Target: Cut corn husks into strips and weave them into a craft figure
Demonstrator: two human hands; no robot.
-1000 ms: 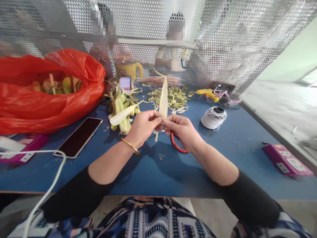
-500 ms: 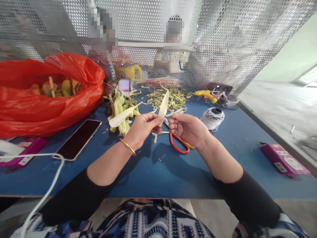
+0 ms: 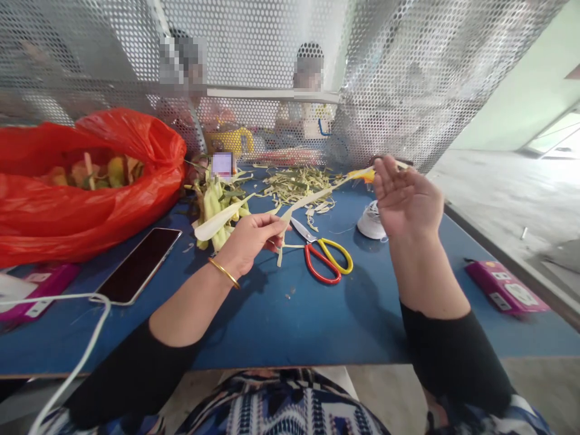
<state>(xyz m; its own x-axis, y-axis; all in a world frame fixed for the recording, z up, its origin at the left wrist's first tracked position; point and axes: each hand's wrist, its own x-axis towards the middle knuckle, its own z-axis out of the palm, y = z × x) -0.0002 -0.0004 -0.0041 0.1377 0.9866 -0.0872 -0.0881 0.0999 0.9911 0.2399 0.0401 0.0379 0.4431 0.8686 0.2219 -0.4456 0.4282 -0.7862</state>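
Observation:
In my left hand [image 3: 258,241], thumb and fingers pinch the base of a pale corn husk strip [image 3: 312,196]. The strip runs taut up to the right, its far end at the fingertips of my raised right hand [image 3: 408,196]. That hand's palm faces me, and its exact grip on the strip is partly hidden. Scissors [image 3: 324,260] with one red and one yellow handle lie between my hands, blades slightly apart. Left of my left hand, a wide pale husk leaf [image 3: 220,222] rests on a bundle of green husks [image 3: 212,202].
A heap of shredded husk [image 3: 296,184] lies at the back. On the left are a red plastic bag [image 3: 158,142] and a phone [image 3: 140,266]. A spool of white thread [image 3: 371,222] and a purple box [image 3: 505,289] stand right. Behind a perforated metal screen [image 3: 254,45], people sit.
My right hand has moved up and to the right, away from my left hand, and the husk now stretches between them. The scissors have come into fuller view.

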